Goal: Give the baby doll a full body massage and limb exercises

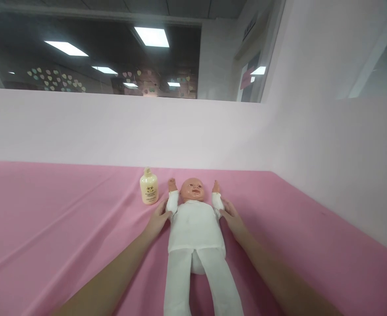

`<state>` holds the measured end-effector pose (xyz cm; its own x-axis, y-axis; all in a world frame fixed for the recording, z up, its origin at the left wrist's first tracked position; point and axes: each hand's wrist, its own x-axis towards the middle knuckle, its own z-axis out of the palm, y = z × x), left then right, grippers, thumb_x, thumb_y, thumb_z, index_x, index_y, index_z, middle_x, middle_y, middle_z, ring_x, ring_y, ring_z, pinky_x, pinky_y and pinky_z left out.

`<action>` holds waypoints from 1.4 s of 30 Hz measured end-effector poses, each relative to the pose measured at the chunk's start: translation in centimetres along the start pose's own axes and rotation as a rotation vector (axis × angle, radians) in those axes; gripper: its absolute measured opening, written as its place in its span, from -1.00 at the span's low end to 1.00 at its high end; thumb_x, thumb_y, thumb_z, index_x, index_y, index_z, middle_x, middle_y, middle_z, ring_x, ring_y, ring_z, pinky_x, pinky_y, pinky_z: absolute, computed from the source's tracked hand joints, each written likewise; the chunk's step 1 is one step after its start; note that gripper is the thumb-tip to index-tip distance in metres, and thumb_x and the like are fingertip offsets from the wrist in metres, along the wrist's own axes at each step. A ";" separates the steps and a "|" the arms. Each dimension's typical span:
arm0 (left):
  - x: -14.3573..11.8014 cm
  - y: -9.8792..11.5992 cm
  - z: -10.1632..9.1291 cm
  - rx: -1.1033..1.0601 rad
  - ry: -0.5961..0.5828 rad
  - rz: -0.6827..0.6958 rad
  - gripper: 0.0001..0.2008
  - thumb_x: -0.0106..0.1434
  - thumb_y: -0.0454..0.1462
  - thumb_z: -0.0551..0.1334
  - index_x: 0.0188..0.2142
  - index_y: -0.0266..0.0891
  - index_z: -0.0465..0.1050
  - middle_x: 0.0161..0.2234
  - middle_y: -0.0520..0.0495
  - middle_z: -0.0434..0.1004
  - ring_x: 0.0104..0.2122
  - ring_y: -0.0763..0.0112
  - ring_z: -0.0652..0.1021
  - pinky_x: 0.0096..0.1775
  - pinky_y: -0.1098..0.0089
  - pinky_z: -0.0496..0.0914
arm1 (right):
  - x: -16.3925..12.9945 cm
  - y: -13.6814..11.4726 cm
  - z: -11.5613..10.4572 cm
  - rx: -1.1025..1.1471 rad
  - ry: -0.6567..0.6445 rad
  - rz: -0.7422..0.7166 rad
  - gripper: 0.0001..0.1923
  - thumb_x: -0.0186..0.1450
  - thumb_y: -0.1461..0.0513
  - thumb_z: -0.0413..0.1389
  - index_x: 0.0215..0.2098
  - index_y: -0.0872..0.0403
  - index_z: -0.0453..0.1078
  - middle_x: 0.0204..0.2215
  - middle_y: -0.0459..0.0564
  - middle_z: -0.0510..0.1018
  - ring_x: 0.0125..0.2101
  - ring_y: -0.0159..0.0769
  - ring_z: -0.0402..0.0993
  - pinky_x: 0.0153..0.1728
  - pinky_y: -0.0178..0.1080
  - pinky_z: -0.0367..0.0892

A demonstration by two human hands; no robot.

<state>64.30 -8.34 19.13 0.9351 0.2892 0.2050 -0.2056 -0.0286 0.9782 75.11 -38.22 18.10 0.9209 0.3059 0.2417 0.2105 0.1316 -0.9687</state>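
A baby doll [196, 226] with a white cloth body lies on its back, head away from me, both its arms raised beside its head. My left hand [158, 217] is closed around the doll's upper arm on the left, thumb on top. On the other side, my right hand [233, 216] grips the doll's other arm near the elbow. Just left of the doll's raised hand stands a cream-yellow pump bottle [149, 188] with dark print; neither of my hands touches it.
Pink cloth [81, 210] with some creases covers the surface under the doll. A white wall [121, 131] rises behind it, with a window [97, 57] above. Another pale wall [338, 153] borders the right side.
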 end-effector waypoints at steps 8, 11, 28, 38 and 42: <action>-0.1 0.8 0.6 -0.293 -0.036 -0.033 -0.76 -0.08 -0.37 0.36 -0.33 -0.23 0.52 -0.32 -0.06 0.61 -0.29 0.26 0.58 -0.18 0.27 0.42 | -0.2 -1.3 0.1 0.325 -0.011 0.085 -0.69 -0.05 0.29 0.33 -0.31 -0.05 0.50 -0.30 -0.14 0.62 -0.25 -0.24 0.51 -0.12 -0.19 0.37; -0.1 0.9 0.7 -0.262 -0.014 0.011 -0.84 -0.14 -0.36 0.40 -0.57 -0.24 0.42 -0.43 -0.06 0.59 -0.28 0.27 0.58 -0.09 0.22 0.41 | -0.6 -1.7 0.4 0.360 -0.050 0.136 -0.78 -0.10 0.34 0.32 -0.56 0.00 0.39 -0.45 -0.14 0.57 -0.38 -0.30 0.46 -0.26 -0.23 0.36; -1.3 1.1 1.0 0.163 0.096 0.154 -0.49 0.22 -0.19 0.25 0.15 -0.11 0.18 0.20 -0.17 0.31 0.11 0.22 0.45 0.10 0.19 0.37 | -0.6 -1.2 0.4 -0.024 0.042 -0.024 -0.48 0.19 0.05 0.20 0.10 -0.06 0.32 0.05 0.04 0.54 0.00 -0.10 0.51 -0.01 -0.06 0.43; -0.7 0.3 0.4 0.394 0.173 0.267 -0.62 0.28 -0.14 0.20 0.07 -0.09 0.27 0.20 -0.16 0.20 0.15 0.20 0.38 0.15 0.16 0.36 | -1.1 -1.7 1.1 -0.245 0.093 -0.188 -0.32 0.31 -0.01 0.11 0.33 -0.09 0.06 0.20 0.10 0.38 0.10 -0.14 0.42 0.07 -0.03 0.42; -0.4 -0.2 0.2 0.406 0.159 0.254 -0.61 0.28 -0.12 0.20 0.08 -0.09 0.32 0.20 -0.15 0.17 0.16 0.20 0.38 0.15 0.18 0.37 | -1.0 -1.3 0.8 -0.281 0.095 -0.140 -0.35 0.31 -0.02 0.09 0.32 -0.08 0.12 0.21 0.10 0.39 0.10 -0.10 0.43 0.06 -0.01 0.42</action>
<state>64.01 -8.66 18.85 0.8079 0.3659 0.4620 -0.2631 -0.4775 0.8383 73.65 -37.92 19.17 0.9001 0.2124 0.3803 0.4076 -0.1028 -0.9074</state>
